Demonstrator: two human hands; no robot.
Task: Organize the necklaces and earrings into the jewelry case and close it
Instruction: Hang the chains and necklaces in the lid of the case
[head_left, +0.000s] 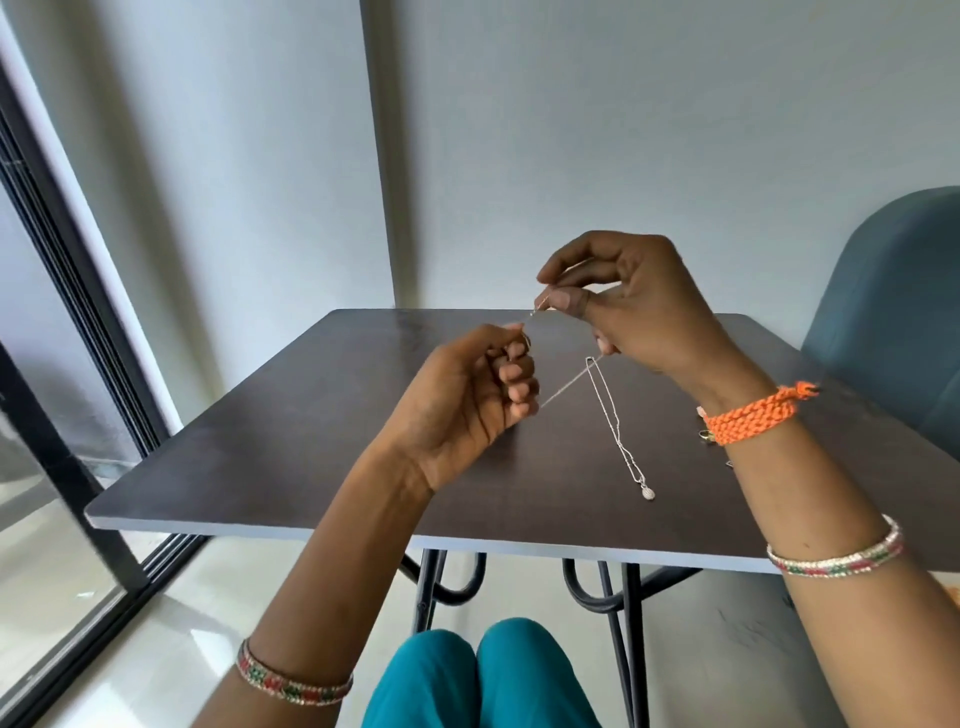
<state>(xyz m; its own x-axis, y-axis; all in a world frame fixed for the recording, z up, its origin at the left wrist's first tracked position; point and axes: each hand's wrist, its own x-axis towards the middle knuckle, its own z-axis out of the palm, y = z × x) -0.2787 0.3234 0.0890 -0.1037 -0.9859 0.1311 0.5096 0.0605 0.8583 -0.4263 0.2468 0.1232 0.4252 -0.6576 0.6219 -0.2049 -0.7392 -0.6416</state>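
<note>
A: Nearest to us: teal-trousered knees (483, 675) under the near edge, and a beaded red-green bangle on each forearm (293, 680).

B: Hands?

A: Both raised over the dark brown rectangular table (270, 441), close together but not touching. Left hand (462, 400) has its fingers curled and pinches one end of the thin silver chain necklace (615, 421). Right hand (631, 306), with a braided orange thread band (748, 415) on the wrist, pinches the other end between thumb and forefinger. We read it as working the clasp, though the clasp is too small to make out.

B: And the necklace itself?

A: Off the table. The chain hangs in a loop below the hands, with a small oval silver pendant (648, 492) at the bottom, over the tabletop's middle.

B: Progress?

A: Early, we judge. No jewelry case in view, no earrings we can identify; something small and gold (705, 435) peeks out by the right wrist, can't tell what. Storing and closing are all still to do.

B: Clearance?

A: Plenty of bare tabletop left and centre. Near edge sits just under the forearms, so the pendant could swing off it. Blue-grey upholstered chair (893, 312) crowds the far right; dark-framed glass door (62, 364) stands well off left; grey wall (623, 130) beyond.
</note>
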